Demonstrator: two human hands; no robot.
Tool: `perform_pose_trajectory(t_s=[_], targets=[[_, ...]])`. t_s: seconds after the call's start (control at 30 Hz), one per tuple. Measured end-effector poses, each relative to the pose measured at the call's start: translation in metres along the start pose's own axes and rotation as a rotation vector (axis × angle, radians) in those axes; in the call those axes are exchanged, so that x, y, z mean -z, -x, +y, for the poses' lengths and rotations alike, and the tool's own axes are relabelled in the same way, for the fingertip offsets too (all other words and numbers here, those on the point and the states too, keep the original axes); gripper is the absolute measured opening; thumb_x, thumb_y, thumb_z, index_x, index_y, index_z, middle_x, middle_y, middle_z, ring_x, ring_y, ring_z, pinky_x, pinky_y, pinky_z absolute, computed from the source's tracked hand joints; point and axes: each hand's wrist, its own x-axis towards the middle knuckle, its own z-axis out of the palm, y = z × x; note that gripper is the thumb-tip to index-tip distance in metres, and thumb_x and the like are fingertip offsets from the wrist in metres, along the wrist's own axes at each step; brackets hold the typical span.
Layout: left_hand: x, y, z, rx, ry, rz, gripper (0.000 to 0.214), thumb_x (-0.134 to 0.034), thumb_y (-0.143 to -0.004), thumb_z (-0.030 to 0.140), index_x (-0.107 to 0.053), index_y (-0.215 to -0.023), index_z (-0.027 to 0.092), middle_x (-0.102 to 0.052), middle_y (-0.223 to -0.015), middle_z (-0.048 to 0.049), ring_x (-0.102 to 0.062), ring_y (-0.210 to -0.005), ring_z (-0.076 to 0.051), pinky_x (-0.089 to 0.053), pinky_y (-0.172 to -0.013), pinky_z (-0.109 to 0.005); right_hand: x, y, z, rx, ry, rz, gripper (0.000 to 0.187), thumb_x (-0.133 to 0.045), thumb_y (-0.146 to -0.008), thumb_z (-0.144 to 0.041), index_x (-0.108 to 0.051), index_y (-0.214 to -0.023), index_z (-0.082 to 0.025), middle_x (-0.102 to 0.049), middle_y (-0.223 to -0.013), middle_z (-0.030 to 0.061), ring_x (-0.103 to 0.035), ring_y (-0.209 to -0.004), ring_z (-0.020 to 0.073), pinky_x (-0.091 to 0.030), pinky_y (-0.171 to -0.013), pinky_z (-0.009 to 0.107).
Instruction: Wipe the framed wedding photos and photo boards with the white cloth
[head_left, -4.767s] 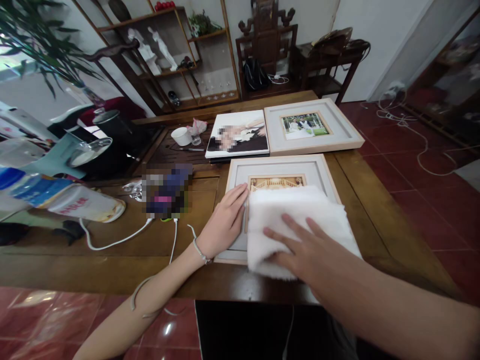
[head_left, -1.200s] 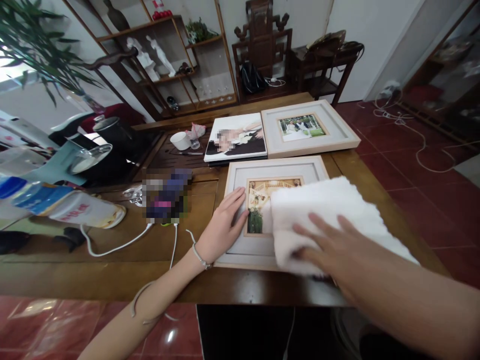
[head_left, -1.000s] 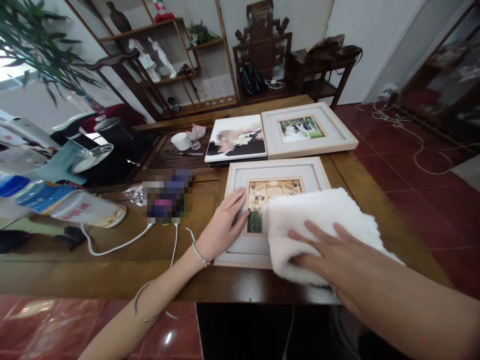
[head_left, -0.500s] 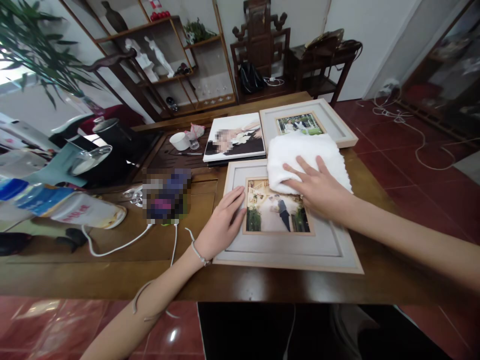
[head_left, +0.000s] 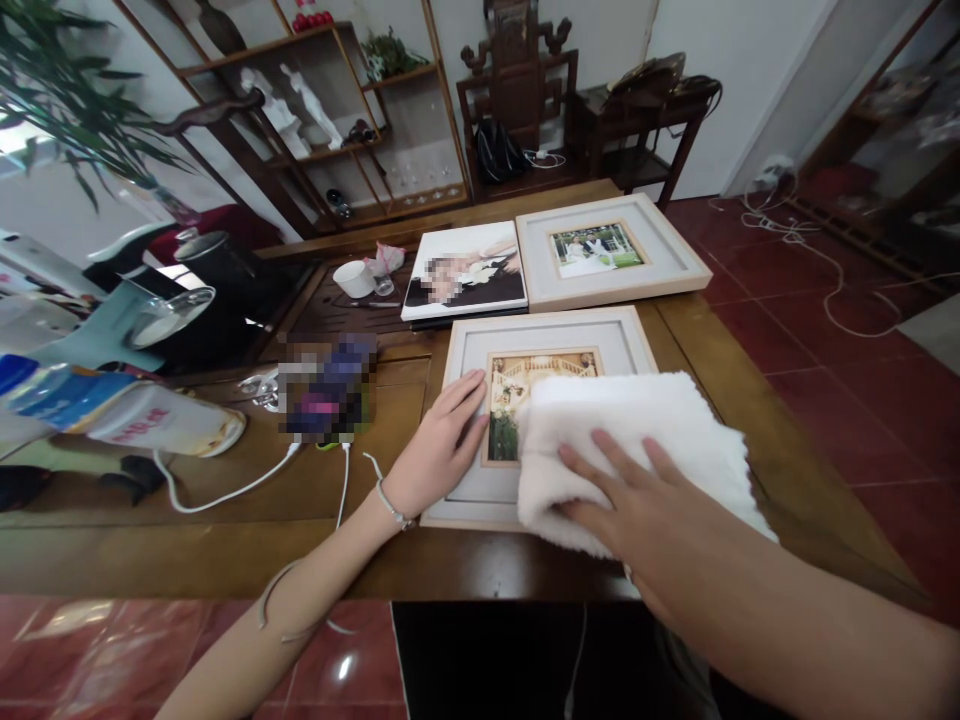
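A pale wooden picture frame (head_left: 465, 345) lies flat on the table before me, with a colour photo (head_left: 502, 425) in its middle. My left hand (head_left: 441, 440) rests flat on the frame's left side, fingers stretched out, thumb apart. A white fluffy towel (head_left: 637, 410) covers the right part of the photo and the frame's lower right corner. My right hand (head_left: 637, 500) presses on this towel with spread fingers, its thumb side at a fold, gripping the cloth. Behind lies a second framed photo (head_left: 600, 250), and beside it a white-edged picture panel (head_left: 465, 265).
On the left of the wooden table (head_left: 480, 570) are a blurred-out device (head_left: 330, 390) with white cables, a plastic bottle (head_left: 165, 415), a white cup (head_left: 352, 279) and a dark pot (head_left: 214, 265). A carved chair (head_left: 514, 80) and shelves stand behind.
My right hand has slid the towel towards me, from the frame's upper right to its lower right. The second framed photo is now uncovered. My left hand has stayed on the frame.
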Motion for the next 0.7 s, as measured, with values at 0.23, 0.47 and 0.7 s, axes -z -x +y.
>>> perform_pose_trajectory(t_s=[0.23,0.47,0.7], targets=[[-0.001,0.001,-0.002,-0.014,-0.005,-0.005,0.042,-0.046,-0.098,0.023,-0.049,-0.139,0.014,-0.048,-0.146,-0.018,-0.041,-0.14,-0.028,-0.036,-0.116,-0.053,-0.024,-0.042,0.069,-0.03,0.059,0.109,0.057,-0.063,-0.074,-0.011,-0.059,-0.129,-0.024,-0.04,-0.152,0.011,-0.031,-0.14,0.0393,-0.025,-0.11,0.066],[-0.001,0.0,-0.002,-0.004,-0.014,-0.014,0.042,-0.045,-0.098,0.022,-0.05,-0.138,0.009,-0.047,-0.146,-0.0202,-0.041,-0.14,-0.028,-0.035,-0.116,-0.052,-0.016,-0.079,0.126,-0.157,0.136,0.05,0.065,-0.052,-0.078,-0.005,-0.045,-0.142,-0.015,-0.034,-0.154,0.0152,-0.024,-0.142,0.0408,-0.025,-0.106,0.068],[-0.002,0.0,0.0,0.029,0.019,0.027,0.041,-0.046,-0.098,0.022,-0.051,-0.137,0.01,-0.049,-0.146,-0.0187,-0.043,-0.139,-0.026,-0.036,-0.116,-0.05,-0.013,-0.055,0.072,-0.139,0.133,-0.06,0.054,-0.05,-0.08,-0.002,-0.06,-0.13,-0.02,-0.038,-0.152,0.0144,-0.03,-0.138,0.0461,-0.028,-0.105,0.069]])
